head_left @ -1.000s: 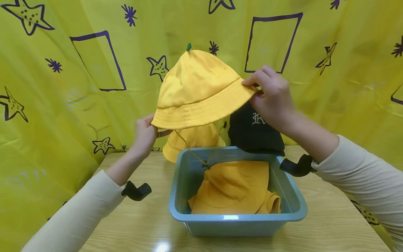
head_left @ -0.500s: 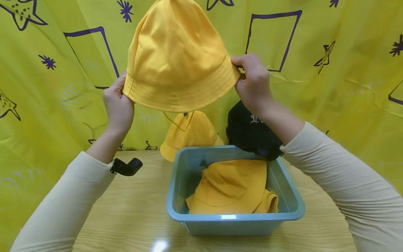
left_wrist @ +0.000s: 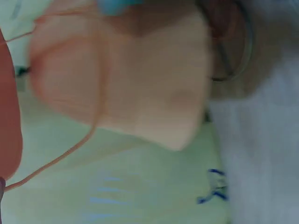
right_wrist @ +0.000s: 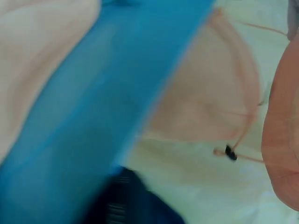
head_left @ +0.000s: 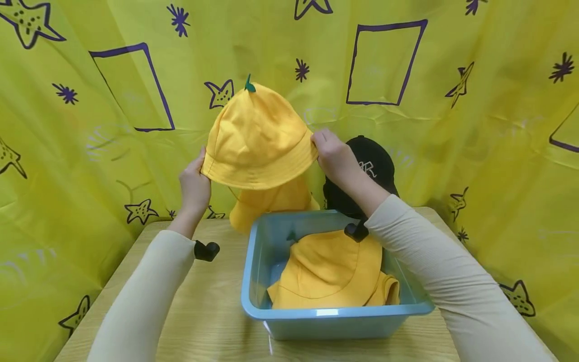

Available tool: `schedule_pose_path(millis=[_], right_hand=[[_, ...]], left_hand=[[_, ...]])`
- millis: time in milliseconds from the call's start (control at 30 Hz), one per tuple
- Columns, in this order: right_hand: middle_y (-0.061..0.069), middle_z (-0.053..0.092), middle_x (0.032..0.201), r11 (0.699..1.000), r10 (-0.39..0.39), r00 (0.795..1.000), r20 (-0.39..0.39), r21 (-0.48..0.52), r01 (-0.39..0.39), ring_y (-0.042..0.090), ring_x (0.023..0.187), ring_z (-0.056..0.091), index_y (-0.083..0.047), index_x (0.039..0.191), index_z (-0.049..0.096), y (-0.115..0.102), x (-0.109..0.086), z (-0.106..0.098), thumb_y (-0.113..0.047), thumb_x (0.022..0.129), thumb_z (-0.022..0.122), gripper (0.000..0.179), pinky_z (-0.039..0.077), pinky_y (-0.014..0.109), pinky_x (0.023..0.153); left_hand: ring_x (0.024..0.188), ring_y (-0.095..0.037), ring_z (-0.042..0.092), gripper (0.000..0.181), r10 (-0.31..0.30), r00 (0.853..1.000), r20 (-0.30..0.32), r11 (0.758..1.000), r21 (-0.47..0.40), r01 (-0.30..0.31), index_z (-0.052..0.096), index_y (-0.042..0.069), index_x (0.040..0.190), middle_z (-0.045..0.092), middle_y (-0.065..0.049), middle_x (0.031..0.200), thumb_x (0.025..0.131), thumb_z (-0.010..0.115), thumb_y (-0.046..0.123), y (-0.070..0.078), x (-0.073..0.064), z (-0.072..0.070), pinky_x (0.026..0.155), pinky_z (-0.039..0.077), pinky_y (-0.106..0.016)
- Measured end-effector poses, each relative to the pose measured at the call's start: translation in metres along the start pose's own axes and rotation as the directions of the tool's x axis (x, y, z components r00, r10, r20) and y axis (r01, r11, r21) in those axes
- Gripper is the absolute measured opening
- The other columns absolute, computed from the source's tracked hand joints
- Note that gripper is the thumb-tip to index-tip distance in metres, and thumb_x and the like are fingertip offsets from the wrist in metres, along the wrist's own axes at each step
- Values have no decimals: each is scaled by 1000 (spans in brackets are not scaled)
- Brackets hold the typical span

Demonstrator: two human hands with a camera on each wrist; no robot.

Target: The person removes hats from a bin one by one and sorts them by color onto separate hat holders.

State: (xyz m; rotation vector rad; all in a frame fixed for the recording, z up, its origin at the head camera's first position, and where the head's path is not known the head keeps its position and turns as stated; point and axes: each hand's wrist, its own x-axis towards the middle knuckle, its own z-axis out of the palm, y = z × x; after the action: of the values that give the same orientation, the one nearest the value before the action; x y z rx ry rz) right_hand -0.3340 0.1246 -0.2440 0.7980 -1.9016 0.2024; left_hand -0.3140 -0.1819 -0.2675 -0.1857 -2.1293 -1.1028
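A yellow bucket hat (head_left: 260, 138) with a small green leaf on its crown hangs in the air between both hands. My left hand (head_left: 194, 187) pinches the brim at the left, and my right hand (head_left: 335, 155) grips it at the right. A thin chin cord (left_wrist: 60, 157) dangles from it, with a black toggle (right_wrist: 231, 152) in the right wrist view. Partly hidden behind the held hat, a second yellow hat (head_left: 271, 198) stands on the table. Each wrist view catches only part of the raised brim at its edge.
A blue plastic bin (head_left: 334, 322) sits on the wooden table (head_left: 212, 296), with folded yellow hat fabric (head_left: 325, 271) inside. Behind it stands a black cap (head_left: 375, 161) with white lettering, partly covered by the right arm. A patterned yellow curtain (head_left: 271, 45) surrounds the table.
The held hat first rose to the left and toward the camera, then came down and away. Both hands moved with it, keeping hold of the brim. The bin's contents look unchanged.
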Motion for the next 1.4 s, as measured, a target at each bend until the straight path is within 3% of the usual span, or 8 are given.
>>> schedule_pose_path(millis=[400, 500, 767, 967, 1067, 1167, 1267, 1400], right_hand=[[16, 51, 77, 999, 33, 969, 244, -27, -28, 29, 62, 52, 6, 88, 51, 0, -44, 34, 15, 85, 51, 10, 47, 38, 42], [17, 55, 82, 996, 84, 935, 345, -10, -86, 31, 65, 56, 5, 95, 53, -5, -52, 37, 12, 88, 51, 10, 50, 40, 47], [10, 53, 74, 985, 159, 785, 599, -37, -171, 29, 66, 59, -4, 90, 50, -21, -67, 48, 6, 86, 53, 11, 51, 43, 54], [10, 55, 75, 986, 135, 756, 641, -11, -167, 28, 68, 59, -4, 89, 50, -25, -69, 53, 5, 87, 53, 10, 51, 41, 57], [11, 57, 76, 988, 129, 747, 652, -18, -155, 29, 69, 59, -4, 90, 51, -25, -69, 52, 5, 88, 52, 8, 51, 41, 56], [12, 58, 77, 990, 121, 738, 664, -23, -141, 30, 70, 60, -3, 90, 52, -26, -67, 46, 3, 88, 52, 6, 51, 43, 56], [12, 57, 75, 991, 113, 720, 685, -29, -128, 30, 69, 60, -3, 87, 53, -28, -61, 37, 1, 87, 54, 4, 51, 42, 55], [9, 55, 73, 992, 119, 675, 728, -53, -118, 28, 68, 59, -6, 84, 52, -30, -51, 26, -4, 89, 55, 6, 50, 41, 52]], left_hand=[[117, -37, 54, 36, -93, 977, 194, 993, 88, 77, 48, 1, 134, 56, -23, 128, 100, 44, 9, -50, -35, 31, 97, 46, -45], [103, -39, 59, 35, -93, 968, 232, 993, 92, 74, 50, -2, 133, 60, -28, 114, 101, 42, 8, -56, -42, 36, 90, 50, -47], [88, -37, 62, 37, -172, 926, 335, 968, 234, 95, 47, 2, 137, 63, -27, 107, 102, 39, 12, -77, -61, 49, 80, 51, -47], [79, -31, 57, 39, -261, 888, 379, 952, 251, 173, 45, 9, 140, 65, -24, 104, 104, 35, 19, -81, -68, 50, 73, 48, -43], [86, -31, 60, 39, -258, 876, 409, 956, 237, 171, 44, 7, 140, 61, -24, 119, 102, 38, 12, -79, -67, 46, 70, 48, -38], [72, -28, 60, 42, -244, 848, 470, 959, 247, 139, 43, 2, 139, 60, -26, 120, 97, 42, 2, -74, -64, 39, 55, 44, -31], [48, -17, 45, 47, -248, 798, 549, 953, 289, 97, 41, 0, 141, 67, -23, 86, 94, 47, 2, -63, -58, 27, 43, 33, -25], [46, -13, 41, 56, -258, 737, 625, 939, 343, 38, 36, 0, 144, 66, -21, 88, 90, 52, 5, -45, -48, 14, 42, 30, -24]])
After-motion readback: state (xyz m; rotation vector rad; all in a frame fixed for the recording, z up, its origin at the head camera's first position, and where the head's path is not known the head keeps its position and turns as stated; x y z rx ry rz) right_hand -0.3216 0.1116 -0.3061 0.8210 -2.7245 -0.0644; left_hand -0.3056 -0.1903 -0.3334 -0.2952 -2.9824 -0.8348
